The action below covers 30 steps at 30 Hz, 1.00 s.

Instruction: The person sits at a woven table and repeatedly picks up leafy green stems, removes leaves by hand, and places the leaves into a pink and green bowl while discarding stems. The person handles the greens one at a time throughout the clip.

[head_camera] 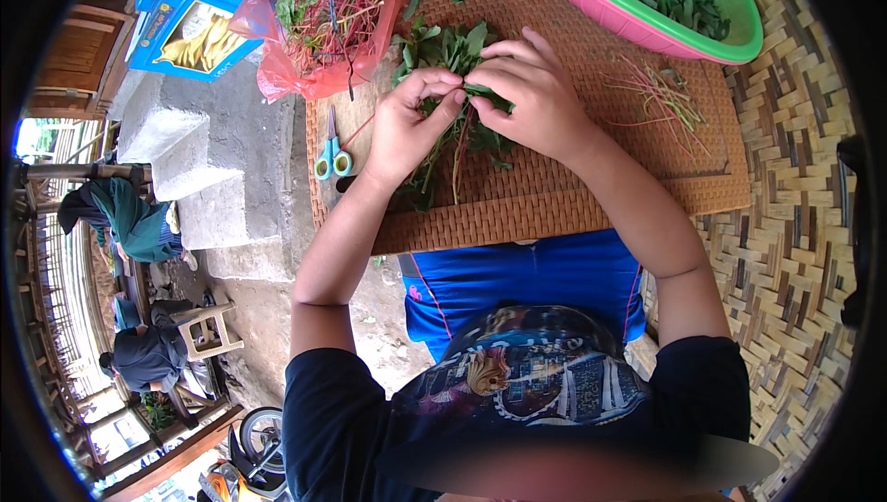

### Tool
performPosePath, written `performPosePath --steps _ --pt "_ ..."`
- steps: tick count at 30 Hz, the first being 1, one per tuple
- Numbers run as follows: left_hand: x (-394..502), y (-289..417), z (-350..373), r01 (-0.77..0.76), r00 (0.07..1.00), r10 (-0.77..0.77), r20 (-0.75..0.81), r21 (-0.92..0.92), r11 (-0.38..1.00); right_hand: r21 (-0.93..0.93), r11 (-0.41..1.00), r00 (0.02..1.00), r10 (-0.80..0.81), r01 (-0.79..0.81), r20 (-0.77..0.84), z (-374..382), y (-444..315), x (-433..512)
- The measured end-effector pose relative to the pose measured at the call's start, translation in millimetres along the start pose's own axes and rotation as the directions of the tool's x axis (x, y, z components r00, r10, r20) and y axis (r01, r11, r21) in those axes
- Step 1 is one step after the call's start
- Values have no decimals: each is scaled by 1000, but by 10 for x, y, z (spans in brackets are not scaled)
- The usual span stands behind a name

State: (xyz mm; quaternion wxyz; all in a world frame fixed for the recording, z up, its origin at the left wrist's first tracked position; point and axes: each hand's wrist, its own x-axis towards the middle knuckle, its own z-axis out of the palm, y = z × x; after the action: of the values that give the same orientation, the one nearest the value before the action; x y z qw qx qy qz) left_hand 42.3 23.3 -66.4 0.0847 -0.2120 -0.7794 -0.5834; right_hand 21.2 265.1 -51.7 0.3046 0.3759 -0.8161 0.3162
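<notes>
My left hand point(419, 117) pinches a thin reddish stem between thumb and forefinger; the stem trails down to the left. Against its fingertips, my right hand point(530, 97) grips a green leaf at the same sprig. Beneath both hands lies a heap of leafy green stalks point(447, 48) on a brown woven table point(485, 221). A wooden cutting board point(357, 121) is partly hidden by my left arm. Scissors with blue and green handles point(333, 155) rest on it, left of my left hand. Several bare red and green stems point(662, 100) are loose on the table to the right.
A red plastic bag point(378, 52) full of stems stands at the back left, beside a blue box point(156, 24). A pink and green basket point(745, 38) of leaves is at the back right, near a woven bamboo wall point(776, 280). Two people are farther off at the left.
</notes>
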Motion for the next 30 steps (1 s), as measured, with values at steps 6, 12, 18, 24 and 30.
performPosePath --steps 6,12,18,24,30 --pt "18 117 25 -51 998 54 -24 107 993 17 1000 999 -15 16 -30 22 8 -3" --pt "28 282 9 -129 988 151 -25 390 912 127 992 999 -15 20 -39 57 34 9" --pt "43 306 -40 -251 962 269 45 529 811 384 909 987 146 -160 66 136 16 -58" --pt "44 287 -23 -256 955 295 -4 486 835 540 746 917 257 -389 306 104 14 -64" --pt "44 289 -41 -313 933 359 24 545 778 481 785 907 240 -391 346 83 -1 -47"
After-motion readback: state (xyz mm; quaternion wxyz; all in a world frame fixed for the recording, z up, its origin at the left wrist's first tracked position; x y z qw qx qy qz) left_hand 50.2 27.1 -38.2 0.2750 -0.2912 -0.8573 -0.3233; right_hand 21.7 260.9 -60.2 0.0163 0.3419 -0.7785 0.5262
